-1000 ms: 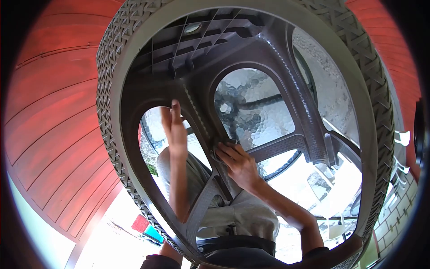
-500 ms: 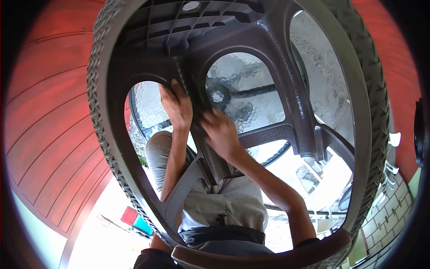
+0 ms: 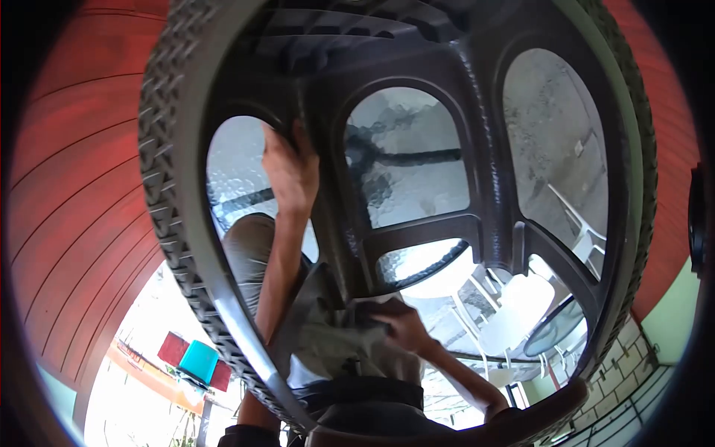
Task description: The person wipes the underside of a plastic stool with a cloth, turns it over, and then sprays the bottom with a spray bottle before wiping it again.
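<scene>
A grey plastic chair (image 3: 186, 246) with a woven-pattern rim fills the view, its ribbed underside and arched openings facing me. My left hand (image 3: 289, 167) is wrapped around the edge of the left opening, beside the central strut (image 3: 328, 223). Lower down, my right hand (image 3: 402, 326) presses a dark grey cloth (image 3: 366, 311) against the bottom end of that strut. My grey shirt shows between my two arms.
Red wooden planks (image 3: 82, 208) curve along the left and right sides. Through the openings I see a textured glass tabletop (image 3: 406, 171) and white chairs (image 3: 521, 298). A brick wall (image 3: 633, 402) is at the lower right, and teal and red objects (image 3: 195, 361) at the lower left.
My right hand has slid with the cloth down the central strut, from its middle to its lower end. The left hand kept its grip and rose slightly with the chair.
</scene>
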Motion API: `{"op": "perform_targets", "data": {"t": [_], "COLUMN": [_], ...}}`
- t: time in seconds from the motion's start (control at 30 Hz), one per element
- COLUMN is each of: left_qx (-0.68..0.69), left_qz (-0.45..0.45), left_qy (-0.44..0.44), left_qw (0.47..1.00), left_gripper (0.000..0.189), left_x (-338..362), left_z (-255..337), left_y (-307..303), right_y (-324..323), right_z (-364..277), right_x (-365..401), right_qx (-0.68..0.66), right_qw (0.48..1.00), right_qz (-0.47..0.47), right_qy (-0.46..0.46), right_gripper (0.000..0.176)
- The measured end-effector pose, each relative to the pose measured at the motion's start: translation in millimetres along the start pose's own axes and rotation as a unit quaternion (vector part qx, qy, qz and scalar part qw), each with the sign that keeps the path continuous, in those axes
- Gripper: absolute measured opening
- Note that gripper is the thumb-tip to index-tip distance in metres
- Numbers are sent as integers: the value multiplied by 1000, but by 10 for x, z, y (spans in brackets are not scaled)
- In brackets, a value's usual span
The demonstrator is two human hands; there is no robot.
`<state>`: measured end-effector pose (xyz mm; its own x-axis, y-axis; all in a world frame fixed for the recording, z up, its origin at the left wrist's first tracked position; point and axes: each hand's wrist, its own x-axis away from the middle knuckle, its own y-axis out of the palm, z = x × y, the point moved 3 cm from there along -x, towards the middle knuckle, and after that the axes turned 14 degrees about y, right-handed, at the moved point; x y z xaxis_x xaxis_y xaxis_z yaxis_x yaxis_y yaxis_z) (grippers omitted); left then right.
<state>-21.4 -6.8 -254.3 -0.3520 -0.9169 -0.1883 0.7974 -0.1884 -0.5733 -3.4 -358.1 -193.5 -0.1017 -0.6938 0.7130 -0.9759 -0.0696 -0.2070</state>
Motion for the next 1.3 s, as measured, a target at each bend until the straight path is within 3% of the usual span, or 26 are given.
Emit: {"op": "perform_targets", "data": {"t": [0.07, 0.13, 0.2, 0.3, 0.4, 0.47, 0.6, 0.9, 1.0, 1.07, 1.13, 1.3], "left_qx": [0, 6, 2, -9, -17, -18, -18, 17, 14, 22, 2, -6], "left_qz": [-13, 3, 6, -5, -14, -28, -50, -40, -36, -34, -44, -58], "left_qy": [-2, 9, 14, 0, -5, -8, -2, 0, 5, 11, 12, 21], "left_qw": [1000, 1000, 1000, 1000, 1000, 999, 999, 999, 999, 999, 999, 998], "left_gripper": [40, 39, 39, 40, 43, 45, 44, 46, 47, 48, 49, 52], "left_x": [5, 4, -14, -38, -62, -61, -78, -44, -61, -63, -79, -93], "left_z": [-19, -7, 21, 68, 96, 53, 95, 107, 131, 114, 146, 183], "left_y": [6, 23, 29, 16, 13, 21, 39, 68, 75, 70, 57, 34], "right_y": [-535, -1095, -1640, -1741, -1357, -1194, -1137, -1672, -1528, -1307, -1147, -1261], "right_z": [-165, -166, -338, -76, 282, 538, 541, 5, 162, 451, 646, 528], "right_x": [-112, -295, -406, -223, 21, 207, 220, -730, -370, -20, 237, -120], "right_qx": [-37, 11, 150, 209, 276, 213, 219, 151, 158, 199, 180, 187], "right_qw": [994, 963, 878, 820, 807, 817, 801, 830, 834, 823, 828, 813], "right_qz": [103, 271, 454, 531, 522, 531, 551, 536, 527, 530, 523, 549], "right_qy": [-8, -2, -3, 32, 23, 70, 77, -9, 29, 37, 95, 48], "right_gripper": [62, 63, 58, 51, 39, 38, 35, 59, 56, 45, 45, 51]}}
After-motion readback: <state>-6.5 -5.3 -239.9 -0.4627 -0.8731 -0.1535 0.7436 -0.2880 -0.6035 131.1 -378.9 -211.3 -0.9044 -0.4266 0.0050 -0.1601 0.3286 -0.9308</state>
